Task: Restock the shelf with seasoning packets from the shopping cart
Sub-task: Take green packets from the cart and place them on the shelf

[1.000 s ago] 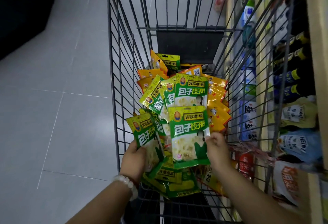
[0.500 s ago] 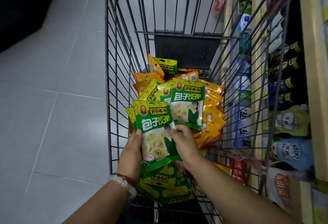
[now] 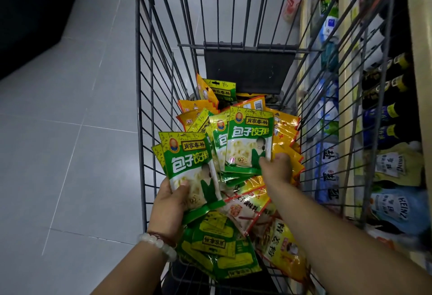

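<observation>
A wire shopping cart (image 3: 149, 112) holds a heap of seasoning packets, green ones and orange ones (image 3: 286, 135). My left hand (image 3: 169, 206) grips a small stack of green packets (image 3: 189, 166) at the cart's near left, thumb on the front packet. My right hand (image 3: 275, 168) reaches into the middle of the pile and pinches the lower right corner of another green packet (image 3: 247, 140). More green packets (image 3: 217, 255) and red-and-yellow packets (image 3: 247, 208) lie under my arms.
The store shelf (image 3: 348, 117) runs along the cart's right side, stocked with dark bottles (image 3: 388, 112), squeeze sauce bottles (image 3: 395, 203) and pouches. Grey floor tiles (image 3: 70, 131) lie to the left. A dark flap (image 3: 247, 70) hangs at the cart's far end.
My right hand passed a green packet onto the stack in my left hand, let go, then reached forward to a further green packet in the pile. The left hand's stack grew.
</observation>
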